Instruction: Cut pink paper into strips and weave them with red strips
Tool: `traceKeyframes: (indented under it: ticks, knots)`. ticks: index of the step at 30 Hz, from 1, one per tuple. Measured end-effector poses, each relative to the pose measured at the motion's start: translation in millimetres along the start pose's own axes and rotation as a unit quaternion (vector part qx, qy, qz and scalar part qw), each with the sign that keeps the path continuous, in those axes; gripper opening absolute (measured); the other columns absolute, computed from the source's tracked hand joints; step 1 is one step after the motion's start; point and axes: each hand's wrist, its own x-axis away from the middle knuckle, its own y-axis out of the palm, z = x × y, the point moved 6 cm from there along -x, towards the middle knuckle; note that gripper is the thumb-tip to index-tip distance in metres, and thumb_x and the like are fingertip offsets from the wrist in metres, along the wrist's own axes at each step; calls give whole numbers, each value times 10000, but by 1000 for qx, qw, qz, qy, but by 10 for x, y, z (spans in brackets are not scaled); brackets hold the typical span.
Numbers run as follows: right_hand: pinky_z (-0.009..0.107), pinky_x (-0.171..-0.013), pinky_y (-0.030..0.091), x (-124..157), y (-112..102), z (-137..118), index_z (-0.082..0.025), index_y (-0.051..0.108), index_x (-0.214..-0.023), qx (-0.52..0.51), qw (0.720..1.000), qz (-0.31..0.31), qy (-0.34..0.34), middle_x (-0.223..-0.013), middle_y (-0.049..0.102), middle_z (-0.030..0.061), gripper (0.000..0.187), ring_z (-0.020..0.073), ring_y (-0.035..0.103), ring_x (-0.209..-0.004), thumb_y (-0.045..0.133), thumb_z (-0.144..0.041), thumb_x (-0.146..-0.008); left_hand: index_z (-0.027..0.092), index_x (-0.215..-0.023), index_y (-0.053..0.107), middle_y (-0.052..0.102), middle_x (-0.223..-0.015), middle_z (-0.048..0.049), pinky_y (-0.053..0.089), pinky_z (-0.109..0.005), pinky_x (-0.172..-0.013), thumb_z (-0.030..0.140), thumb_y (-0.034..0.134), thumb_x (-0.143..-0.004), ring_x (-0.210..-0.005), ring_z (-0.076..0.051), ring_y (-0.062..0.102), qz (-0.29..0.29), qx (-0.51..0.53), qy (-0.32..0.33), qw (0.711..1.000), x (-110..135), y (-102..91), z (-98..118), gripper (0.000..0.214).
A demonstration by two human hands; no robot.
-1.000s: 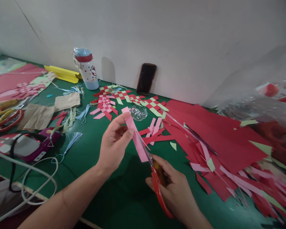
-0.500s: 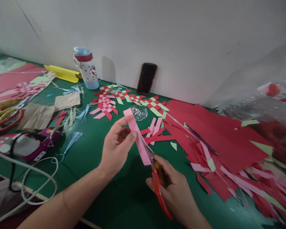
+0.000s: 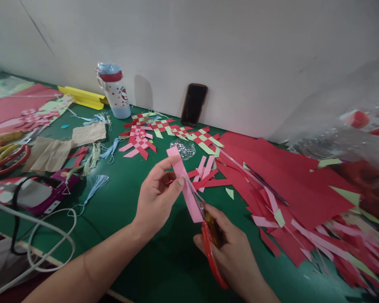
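Pink strip [image 3: 190,203]: pinched in my left hand [image 3: 156,198]. Scissors [image 3: 211,254]: clasped in my right hand [image 3: 233,248], at the strip's edge. Dish [image 3: 191,156]: beyond the strip.

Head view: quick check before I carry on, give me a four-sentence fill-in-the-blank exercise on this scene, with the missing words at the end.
1. The left hand holds a ____ paper strip.
2. The right hand grips a pair of ____.
3. The phone leans against the ____.
4. In the picture, the bottle stands to the ____ of the phone.

Missing words: pink; scissors; wall; left.
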Motion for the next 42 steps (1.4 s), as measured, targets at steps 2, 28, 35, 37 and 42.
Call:
traceKeyframes:
  ticks: [2, 28, 35, 37, 42]
  knots:
    - [247, -555, 560, 0, -1, -2, -207, 695, -1121, -1, 1000, 1, -3, -783, 704, 20, 476, 146, 624, -578, 702, -353, -668, 252, -1192, 633, 647, -991, -23, 534, -196, -681, 195, 687, -876, -788, -105, 578, -1, 5, -4, 1000, 5, 5, -8, 326]
    - [239, -544, 542, 24, 10, 42, -206, 699, -1138, -12, 1000, -8, 9, -742, 677, 2, 485, 138, 595, -554, 722, -369, -681, 263, -1186, 651, 649, -1083, -20, 543, -175, -718, 188, 708, -856, -816, -93, 584, 6, 14, 4, 1000, -17, -19, -5, 343]
    - [238, -564, 549, 28, 44, 65, -232, 694, -1157, -4, 1000, -27, 7, -795, 704, 2, 483, 138, 617, -587, 718, -348, -689, 270, -1169, 659, 619, -1078, -8, 543, -152, -667, 178, 692, -863, -785, -78, 559, 31, 21, 14, 999, -73, -86, 20, 321]
    - [247, -574, 555, 27, 45, 63, -235, 695, -1156, 10, 1000, -25, 4, -807, 711, 4, 481, 141, 615, -586, 715, -348, -689, 263, -1178, 650, 619, -1079, -13, 549, -166, -669, 176, 691, -862, -790, -85, 562, 28, 23, 12, 999, -75, -86, 13, 330]
    - [257, -583, 567, 15, 26, 22, -227, 703, -1143, 21, 1000, -13, 5, -832, 726, 15, 483, 146, 625, -584, 703, -343, -674, 259, -1197, 633, 628, -1062, -14, 549, -177, -691, 174, 676, -875, -811, -93, 570, 23, 4, 12, 1000, -57, -77, -9, 337]
